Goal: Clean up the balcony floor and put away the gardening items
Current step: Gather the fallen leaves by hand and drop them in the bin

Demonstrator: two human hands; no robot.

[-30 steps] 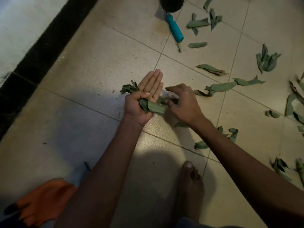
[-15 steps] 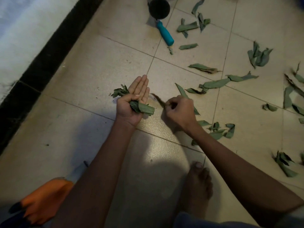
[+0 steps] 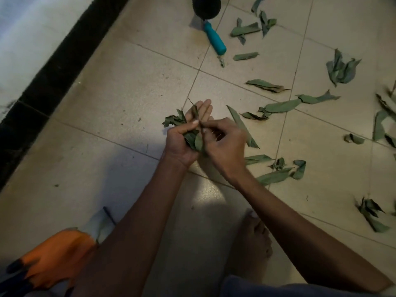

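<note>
Left hand [image 3: 184, 138] palm-up, fingers straight, thumb pressing a bunch of dry, curled green leaves [image 3: 192, 136] into the palm. Right hand [image 3: 222, 144] fingers curled, pinching a thin leaf [image 3: 201, 133] at the bunch. More crumpled leaf strips [image 3: 280, 107] scattered flat over the glossy beige floor tiles [image 3: 128, 86] to the right. Teal smooth-handled tool [image 3: 215, 40] lies by a dark round pot [image 3: 206, 6] at top. Orange glove [image 3: 55, 256] lower left.

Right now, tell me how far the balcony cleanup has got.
Done: the floor tiles on the left look mostly leaf-free. In hand: the left hand holds a bunch of leaves while the right hand adds another. Left: scattered leaves on the right, plus the teal-handled tool and orange glove.
</note>
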